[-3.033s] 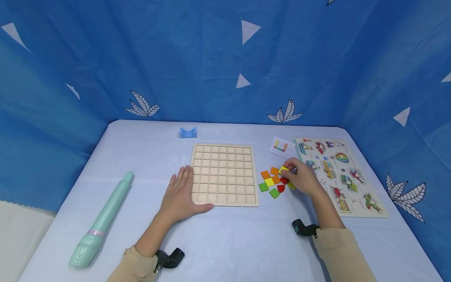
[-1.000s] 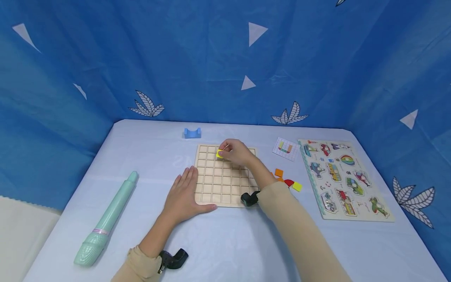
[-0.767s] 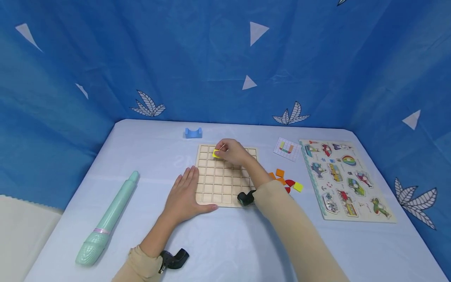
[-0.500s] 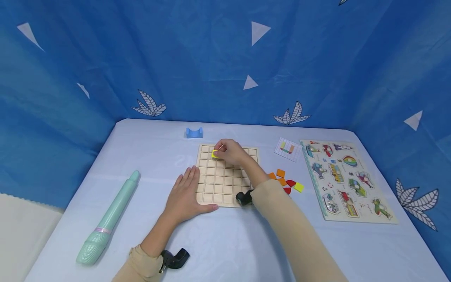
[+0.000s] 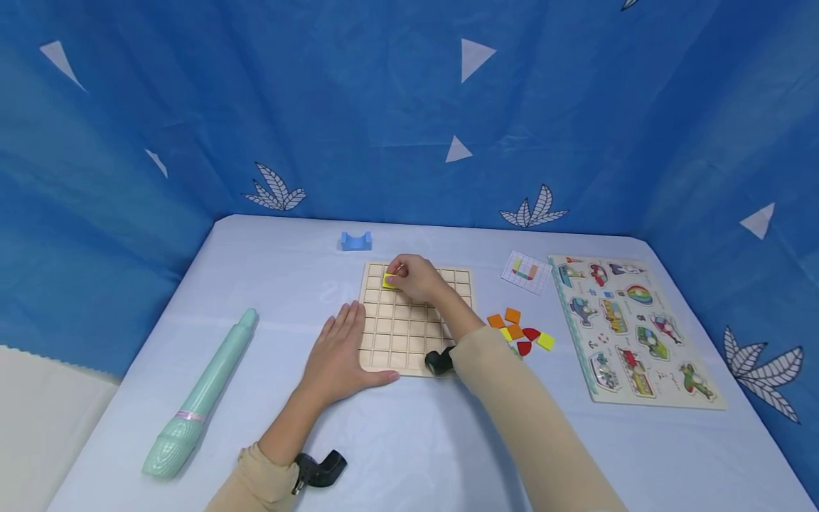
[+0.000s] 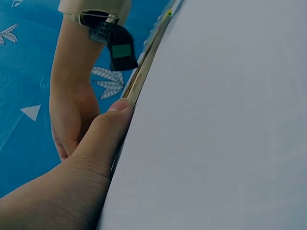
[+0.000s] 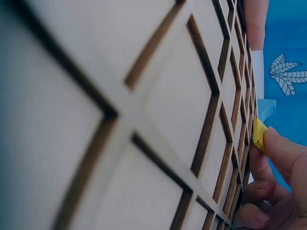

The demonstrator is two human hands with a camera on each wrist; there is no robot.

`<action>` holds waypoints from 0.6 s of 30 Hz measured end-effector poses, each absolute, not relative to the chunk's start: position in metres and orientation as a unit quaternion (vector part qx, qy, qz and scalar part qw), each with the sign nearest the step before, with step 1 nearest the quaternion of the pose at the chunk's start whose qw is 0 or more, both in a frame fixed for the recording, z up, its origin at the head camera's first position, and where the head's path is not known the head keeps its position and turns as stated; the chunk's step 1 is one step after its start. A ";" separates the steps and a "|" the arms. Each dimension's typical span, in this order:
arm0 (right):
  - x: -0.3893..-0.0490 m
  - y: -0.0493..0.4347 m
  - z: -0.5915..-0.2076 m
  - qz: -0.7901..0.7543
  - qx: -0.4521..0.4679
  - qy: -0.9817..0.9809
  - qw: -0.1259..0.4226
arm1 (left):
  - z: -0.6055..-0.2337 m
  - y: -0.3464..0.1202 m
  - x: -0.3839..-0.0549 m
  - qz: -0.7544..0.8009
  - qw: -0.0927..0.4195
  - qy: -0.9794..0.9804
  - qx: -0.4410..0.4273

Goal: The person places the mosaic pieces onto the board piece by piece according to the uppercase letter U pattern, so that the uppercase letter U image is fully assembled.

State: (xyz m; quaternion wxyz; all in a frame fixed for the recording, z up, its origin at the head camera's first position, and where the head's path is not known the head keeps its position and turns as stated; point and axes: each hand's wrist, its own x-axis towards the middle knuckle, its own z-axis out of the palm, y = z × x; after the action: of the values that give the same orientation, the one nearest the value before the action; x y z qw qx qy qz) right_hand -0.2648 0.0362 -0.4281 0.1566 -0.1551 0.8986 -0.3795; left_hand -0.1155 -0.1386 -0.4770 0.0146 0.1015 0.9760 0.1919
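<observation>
A wooden grid board [image 5: 397, 341] lies in the middle of the table. My right hand [image 5: 419, 279] pinches a yellow square tile [image 5: 387, 280] over the board's upper left squares; the right wrist view shows the tile [image 7: 260, 136] between thumb and fingers, tilted against the grid. Whether it sits in a square I cannot tell. Flat along the board's left edge rests my left hand [image 5: 335, 355], fingers straight, its thumb by the near corner. Right of the board lie loose tiles: orange squares [image 5: 512, 316], red quarter-round pieces [image 5: 525, 348], and a yellow square [image 5: 546, 341]. My right sleeve hides some of them.
A pattern card [image 5: 527, 272] lies behind the loose tiles. To the right is a picture puzzle board [image 5: 636, 331]. A mint-green toy microphone [image 5: 201, 395] lies at the left, and a small blue stand [image 5: 355, 242] is at the back.
My right hand has carried a yellow tile from the loose pile to the board's upper left, then shifted slightly left there. The left hand stays at the board's edge.
</observation>
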 end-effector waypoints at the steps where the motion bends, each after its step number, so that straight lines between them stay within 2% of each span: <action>1: -0.265 0.036 -0.428 -0.377 -0.156 0.900 0.154 | -0.477 -0.139 -0.116 0.192 0.014 0.976 0.102; 18: -0.265 0.034 -0.435 -0.368 -0.161 0.908 0.119 | -0.478 -0.138 -0.116 0.189 0.015 0.976 0.103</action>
State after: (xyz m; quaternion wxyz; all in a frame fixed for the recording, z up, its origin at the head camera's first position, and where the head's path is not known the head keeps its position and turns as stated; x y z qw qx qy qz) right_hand -0.2651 0.0344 -0.4347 0.1191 -0.1610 0.9079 -0.3682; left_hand -0.1161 -0.1384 -0.4779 0.0151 0.1029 0.9764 0.1894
